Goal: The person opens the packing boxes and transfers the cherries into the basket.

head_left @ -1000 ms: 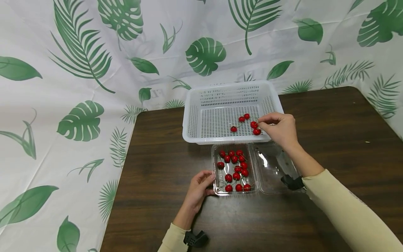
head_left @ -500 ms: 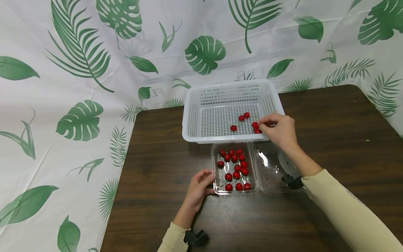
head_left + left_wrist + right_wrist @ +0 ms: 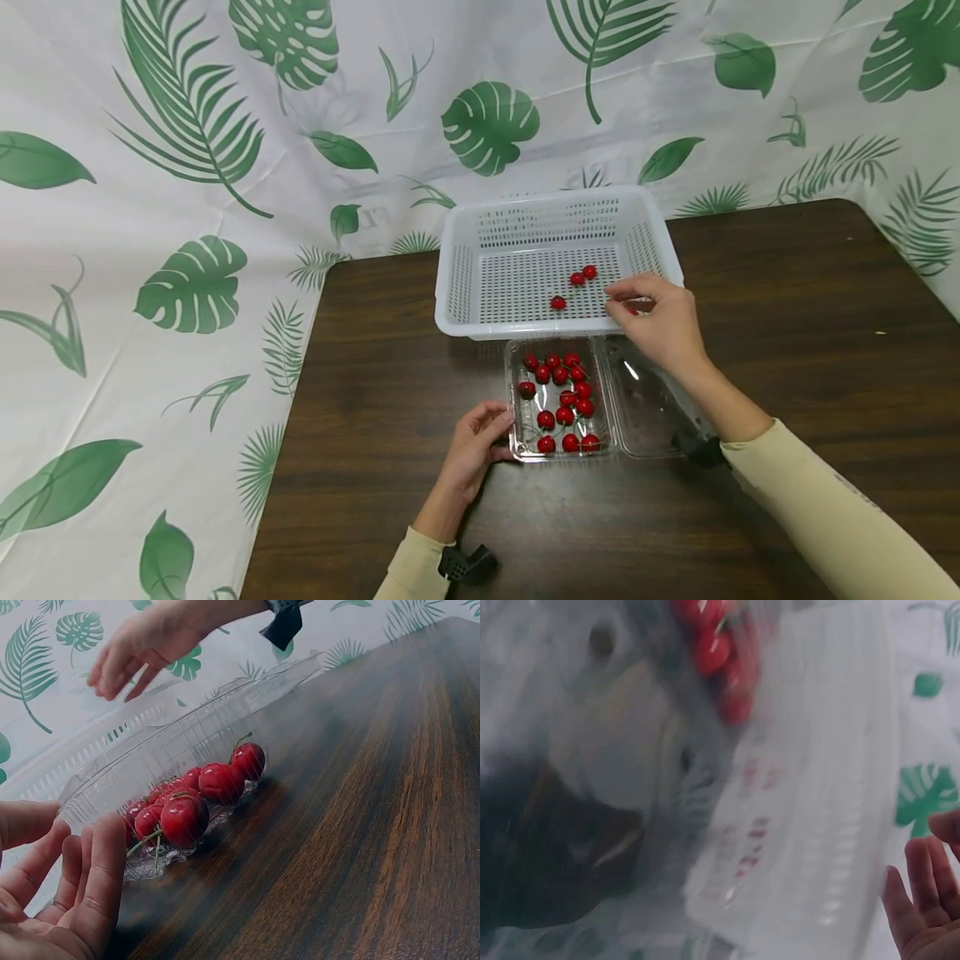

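In the head view my left hand (image 3: pixel 474 446) pinches the left rim of a clear plastic clamshell box (image 3: pixel 513 425). The left wrist view shows the thumb and index finger meeting at that rim. Several red cherries (image 3: pixel 184 819) with green stems lie in the box. My right hand (image 3: pixel 663 325) is over the right front corner of a white perforated basket (image 3: pixel 459 287), thumb and fingertips apart, nothing seen between the tips. A bit of red shows through the gap below the thumb and fingers. Three cherries (image 3: pixel 577 278) lie in view on the basket floor, left of this hand.
The clamshell's open clear lid (image 3: pixel 637 417) lies flat to the right of the box, partly under my right forearm. The basket stands just behind both, near the table's (image 3: pixel 360 375) back edge. Behind it hangs a leaf-patterned white cloth (image 3: pixel 300 167).
The right thumb and fingertips have moved apart and the hand now covers the two cherries at the basket's right front corner. The left hand and the box stay in place.
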`<action>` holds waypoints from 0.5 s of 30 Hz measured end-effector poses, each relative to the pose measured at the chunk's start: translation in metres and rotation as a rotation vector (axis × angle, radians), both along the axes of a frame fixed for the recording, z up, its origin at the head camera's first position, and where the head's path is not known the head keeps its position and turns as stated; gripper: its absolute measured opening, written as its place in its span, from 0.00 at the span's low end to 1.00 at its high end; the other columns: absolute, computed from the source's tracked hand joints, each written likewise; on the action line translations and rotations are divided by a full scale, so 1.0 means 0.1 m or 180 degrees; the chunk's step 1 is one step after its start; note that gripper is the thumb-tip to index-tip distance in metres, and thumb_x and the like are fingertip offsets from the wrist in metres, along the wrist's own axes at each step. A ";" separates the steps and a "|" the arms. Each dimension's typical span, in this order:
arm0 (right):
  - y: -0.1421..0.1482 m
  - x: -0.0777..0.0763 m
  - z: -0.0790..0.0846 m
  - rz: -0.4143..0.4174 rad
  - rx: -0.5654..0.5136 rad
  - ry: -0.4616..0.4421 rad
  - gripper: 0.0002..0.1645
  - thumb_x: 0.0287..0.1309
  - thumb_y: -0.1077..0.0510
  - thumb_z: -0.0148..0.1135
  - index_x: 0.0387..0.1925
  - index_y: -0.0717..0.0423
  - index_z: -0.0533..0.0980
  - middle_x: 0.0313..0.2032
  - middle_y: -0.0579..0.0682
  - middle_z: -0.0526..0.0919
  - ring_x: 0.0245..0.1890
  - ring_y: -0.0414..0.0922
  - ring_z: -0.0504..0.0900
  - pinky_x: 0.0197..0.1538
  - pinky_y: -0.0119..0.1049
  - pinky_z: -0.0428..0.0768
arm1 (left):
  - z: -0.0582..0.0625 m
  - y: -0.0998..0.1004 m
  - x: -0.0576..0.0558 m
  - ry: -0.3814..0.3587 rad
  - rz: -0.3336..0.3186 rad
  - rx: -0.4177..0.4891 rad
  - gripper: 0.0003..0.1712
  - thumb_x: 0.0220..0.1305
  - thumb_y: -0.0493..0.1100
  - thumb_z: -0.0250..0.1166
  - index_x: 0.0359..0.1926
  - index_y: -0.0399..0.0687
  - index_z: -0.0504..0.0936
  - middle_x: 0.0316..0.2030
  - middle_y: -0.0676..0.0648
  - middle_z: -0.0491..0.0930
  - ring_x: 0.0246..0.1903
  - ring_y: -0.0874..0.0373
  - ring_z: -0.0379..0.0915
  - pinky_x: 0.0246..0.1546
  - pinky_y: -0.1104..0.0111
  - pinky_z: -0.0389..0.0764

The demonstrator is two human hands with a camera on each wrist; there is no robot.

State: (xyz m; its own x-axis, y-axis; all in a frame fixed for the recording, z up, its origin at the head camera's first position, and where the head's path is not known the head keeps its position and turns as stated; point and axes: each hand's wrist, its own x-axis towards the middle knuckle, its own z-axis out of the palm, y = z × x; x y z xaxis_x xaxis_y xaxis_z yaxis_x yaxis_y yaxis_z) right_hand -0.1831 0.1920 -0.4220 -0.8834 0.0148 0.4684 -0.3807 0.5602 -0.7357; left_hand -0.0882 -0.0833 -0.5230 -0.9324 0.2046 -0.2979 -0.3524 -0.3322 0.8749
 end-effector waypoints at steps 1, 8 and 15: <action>-0.03 0.03 0.02 0.0078 -0.0028 0.0003 0.09 0.51 0.71 0.69 0.36 0.62 0.85 0.35 0.52 0.85 0.34 0.40 0.81 0.39 0.34 0.85 | 0.00 0.00 0.00 -0.0002 0.0001 -0.0005 0.15 0.66 0.37 0.64 0.48 0.30 0.74 0.39 0.43 0.77 0.33 0.55 0.77 0.25 0.68 0.84; -0.25 0.24 0.08 0.0958 0.0161 -0.0542 0.15 0.52 0.69 0.71 0.43 0.60 0.83 0.41 0.54 0.84 0.38 0.48 0.84 0.40 0.42 0.86 | -0.01 0.00 0.00 -0.0020 0.0008 -0.0016 0.12 0.66 0.37 0.64 0.46 0.34 0.75 0.39 0.43 0.78 0.33 0.55 0.77 0.25 0.68 0.84; -0.48 0.44 -0.10 0.1781 0.1070 -0.1054 0.18 0.50 0.63 0.75 0.45 0.54 0.83 0.41 0.46 0.83 0.33 0.47 0.80 0.36 0.35 0.80 | -0.01 -0.01 0.00 -0.0007 -0.0007 -0.0036 0.12 0.66 0.38 0.64 0.46 0.35 0.76 0.39 0.44 0.78 0.33 0.56 0.77 0.25 0.69 0.84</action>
State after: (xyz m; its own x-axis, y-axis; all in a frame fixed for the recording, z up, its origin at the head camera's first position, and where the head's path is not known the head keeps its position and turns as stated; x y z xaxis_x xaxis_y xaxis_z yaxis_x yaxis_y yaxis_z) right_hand -0.1387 0.1442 -0.4318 -0.8128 -0.5777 0.0752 -0.4635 0.5630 -0.6843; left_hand -0.0878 -0.0840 -0.5240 -0.9314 0.2032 -0.3022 -0.3549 -0.3215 0.8779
